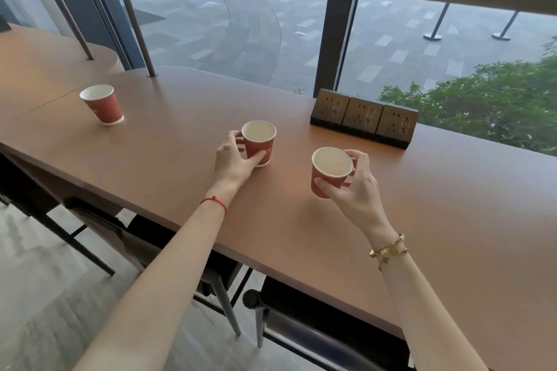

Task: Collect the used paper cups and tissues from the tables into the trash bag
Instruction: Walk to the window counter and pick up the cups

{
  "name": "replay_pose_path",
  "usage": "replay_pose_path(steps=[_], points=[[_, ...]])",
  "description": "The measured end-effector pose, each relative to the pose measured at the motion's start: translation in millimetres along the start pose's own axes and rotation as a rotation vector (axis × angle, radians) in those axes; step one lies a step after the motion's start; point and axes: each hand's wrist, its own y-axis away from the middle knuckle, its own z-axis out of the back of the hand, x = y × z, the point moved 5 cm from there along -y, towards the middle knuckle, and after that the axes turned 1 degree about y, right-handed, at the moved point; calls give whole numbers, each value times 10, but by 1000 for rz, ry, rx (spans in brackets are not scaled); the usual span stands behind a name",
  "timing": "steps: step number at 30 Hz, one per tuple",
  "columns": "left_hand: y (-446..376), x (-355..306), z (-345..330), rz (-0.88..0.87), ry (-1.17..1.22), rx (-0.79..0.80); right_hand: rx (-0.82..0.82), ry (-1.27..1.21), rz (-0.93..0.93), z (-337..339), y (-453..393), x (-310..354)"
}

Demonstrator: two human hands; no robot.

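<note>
Two red paper cups in hand, a third waiting on the table.

The right hand (351, 187) holds the near cup (330, 170) lifted; the left hand (233, 158) grips the middle cup (259, 141), standing on the table (452, 205). The far cup (102, 103) stands untouched at left. No trash bag or tissues show, so collecting has apparently barely begun.

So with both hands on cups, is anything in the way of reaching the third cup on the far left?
Nothing visible: bare tabletop lies between the left hand and the far cup. Both hands already hold cups.
</note>
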Motion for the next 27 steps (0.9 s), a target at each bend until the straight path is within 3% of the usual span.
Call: replay_pose_path(steps=[7,14,21,27], points=[[376,-70,428,-45,45,-29,37,-18,18,-33,126,126],[1311,-114,1064,-34,58,-92,140,-103,70,-110,543,290],[2713,-119,1536,64,24,-269,320,-178,169,-141,1149,421],[4080,-114,1789,229,-32,-525,572,-221,279,-149,1853,452]])
